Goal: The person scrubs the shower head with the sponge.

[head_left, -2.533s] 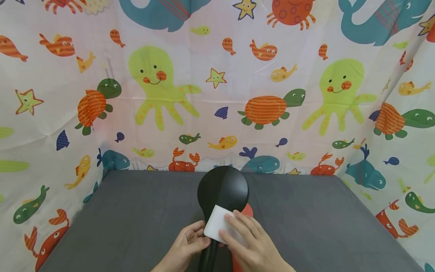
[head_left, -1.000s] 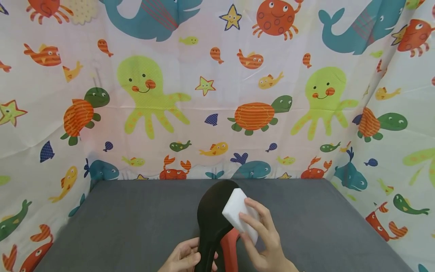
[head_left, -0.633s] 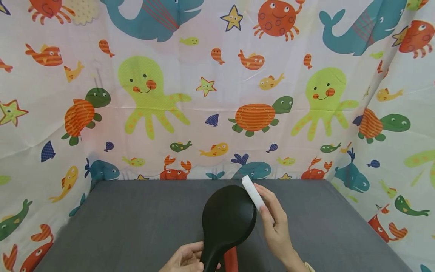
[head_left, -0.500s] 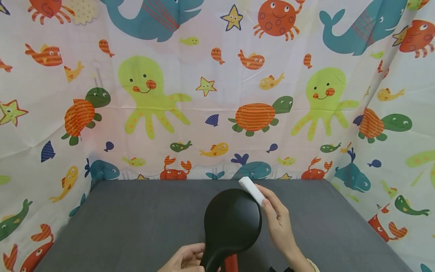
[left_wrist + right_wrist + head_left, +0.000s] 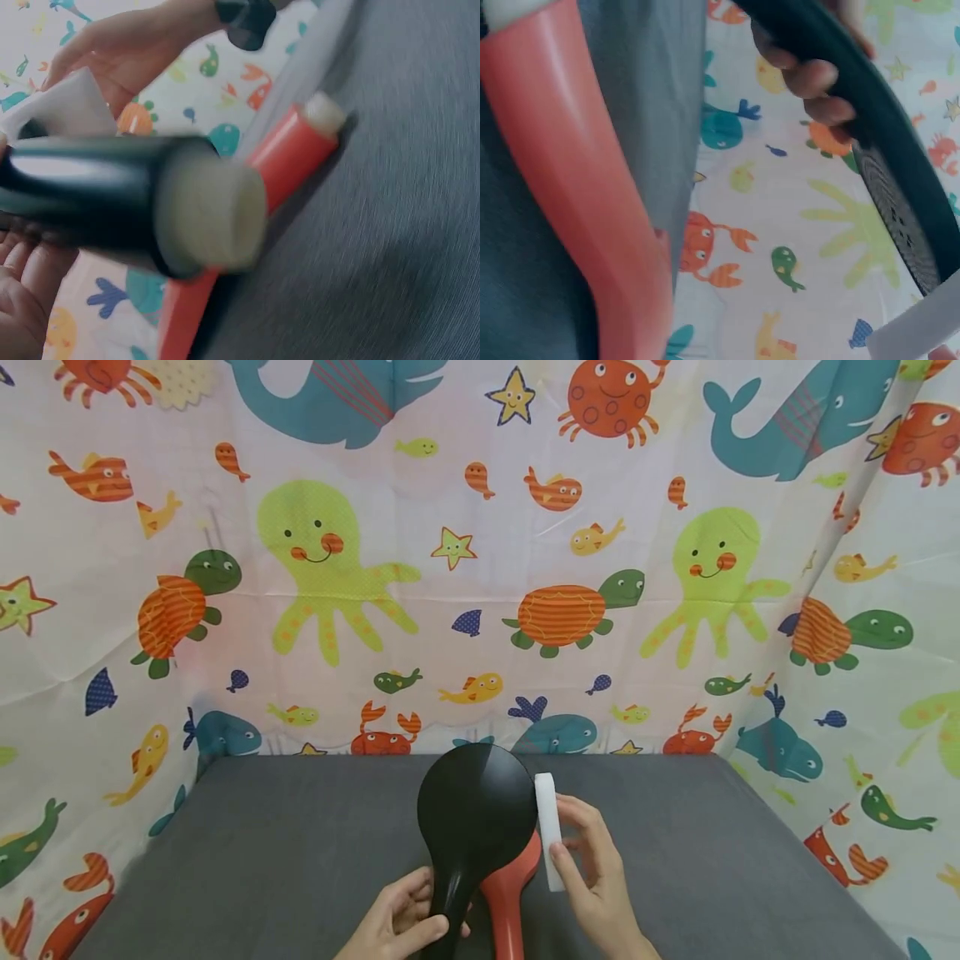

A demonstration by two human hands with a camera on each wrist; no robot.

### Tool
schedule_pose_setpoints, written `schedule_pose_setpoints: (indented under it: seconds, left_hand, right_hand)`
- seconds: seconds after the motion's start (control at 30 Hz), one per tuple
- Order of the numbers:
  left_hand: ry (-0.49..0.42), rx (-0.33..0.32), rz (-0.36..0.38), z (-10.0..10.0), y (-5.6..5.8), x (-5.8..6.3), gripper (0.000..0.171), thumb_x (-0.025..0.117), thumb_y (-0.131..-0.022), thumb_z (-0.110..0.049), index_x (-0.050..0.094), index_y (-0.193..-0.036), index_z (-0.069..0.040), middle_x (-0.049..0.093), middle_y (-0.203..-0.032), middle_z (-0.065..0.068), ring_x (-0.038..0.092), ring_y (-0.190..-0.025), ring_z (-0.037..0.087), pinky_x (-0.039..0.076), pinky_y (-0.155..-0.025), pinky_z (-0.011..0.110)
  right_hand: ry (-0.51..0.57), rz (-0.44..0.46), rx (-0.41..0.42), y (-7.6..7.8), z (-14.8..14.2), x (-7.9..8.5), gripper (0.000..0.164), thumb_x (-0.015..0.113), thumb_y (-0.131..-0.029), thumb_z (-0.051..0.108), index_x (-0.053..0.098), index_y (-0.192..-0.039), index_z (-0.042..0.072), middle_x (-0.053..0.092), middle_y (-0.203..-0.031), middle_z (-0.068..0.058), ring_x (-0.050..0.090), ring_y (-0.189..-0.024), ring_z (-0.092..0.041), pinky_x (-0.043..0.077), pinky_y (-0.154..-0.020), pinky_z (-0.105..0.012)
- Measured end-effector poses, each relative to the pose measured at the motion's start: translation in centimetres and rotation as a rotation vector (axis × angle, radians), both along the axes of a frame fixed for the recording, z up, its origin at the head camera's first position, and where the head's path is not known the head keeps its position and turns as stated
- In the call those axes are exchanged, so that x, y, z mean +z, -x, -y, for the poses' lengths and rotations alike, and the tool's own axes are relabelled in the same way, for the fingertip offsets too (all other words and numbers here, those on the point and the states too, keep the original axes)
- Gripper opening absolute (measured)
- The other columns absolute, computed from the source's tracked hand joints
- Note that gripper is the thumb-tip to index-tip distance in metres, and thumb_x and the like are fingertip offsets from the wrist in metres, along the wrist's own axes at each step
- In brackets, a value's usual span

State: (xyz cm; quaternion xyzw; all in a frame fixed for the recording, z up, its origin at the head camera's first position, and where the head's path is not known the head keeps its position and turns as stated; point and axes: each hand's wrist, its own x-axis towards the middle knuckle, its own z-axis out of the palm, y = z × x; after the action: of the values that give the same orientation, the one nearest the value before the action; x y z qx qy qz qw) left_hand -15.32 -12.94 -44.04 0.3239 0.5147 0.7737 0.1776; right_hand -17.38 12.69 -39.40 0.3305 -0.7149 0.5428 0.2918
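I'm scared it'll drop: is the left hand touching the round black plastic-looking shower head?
Touching. The head view shows the left hand with its thumb on the black shower head; the right wrist view shows fingers curled against its handle.

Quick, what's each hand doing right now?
Left hand: holding the black shower head by its handle.
Right hand: holding the white block.

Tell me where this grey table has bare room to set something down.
The grey table is bare left of the left hand and right of the right hand, back to the printed curtain. It is crowded between the hands, with the black shower head, white block and red shower head.
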Motion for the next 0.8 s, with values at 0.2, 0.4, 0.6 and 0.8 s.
schedule_pose_setpoints:
  seconds: [0.2,0.4,0.6,0.8]
  left_hand:
    - [0.330,0.138,-0.082,0.4,0.3,0.4,0.044,0.046,-0.099,-0.017,0.039,-0.134,0.008,0.057,-0.121,0.018,0.061,-0.101,0.018,0.050,-0.084,0.031]
    - [0.484,0.251,-0.219,0.2,0.1,0.3,0.036,0.049,-0.097,-0.018,0.049,-0.128,0.001,0.060,-0.116,0.014,0.060,-0.098,0.011,0.050,-0.081,0.029]
    - [0.537,0.408,-0.393,0.2,0.1,0.6,0.038,0.053,-0.095,-0.020,0.049,-0.128,-0.002,0.058,-0.119,0.016,0.059,-0.100,0.015,0.050,-0.083,0.033]
    - [0.746,0.658,-0.643,0.5,0.0,0.9,0.040,0.061,-0.090,-0.025,0.052,-0.127,-0.012,0.060,-0.116,0.002,0.062,-0.095,0.015,0.052,-0.073,0.030]
  right_hand:
    - [-0.055,0.000,-0.078,1.0,-0.8,1.8,0.043,0.048,-0.088,-0.015,0.049,-0.129,0.000,0.049,-0.129,-0.014,0.049,-0.108,-0.014,0.047,-0.075,-0.022]
    - [-0.122,-0.010,-0.123,1.8,-1.4,3.0,0.039,0.045,-0.092,-0.009,0.053,-0.128,0.004,0.055,-0.125,-0.009,0.052,-0.099,-0.014,0.044,-0.077,-0.023]
    - [-0.064,0.084,-0.148,1.9,-1.5,1.2,0.040,0.047,-0.093,-0.007,0.049,-0.131,0.006,0.053,-0.124,-0.009,0.053,-0.101,-0.012,0.047,-0.072,-0.021]
    - [-0.098,0.070,-0.206,1.8,-1.1,1.0,0.040,0.052,-0.092,-0.003,0.051,-0.129,0.012,0.054,-0.122,-0.004,0.054,-0.099,-0.013,0.050,-0.067,-0.027]
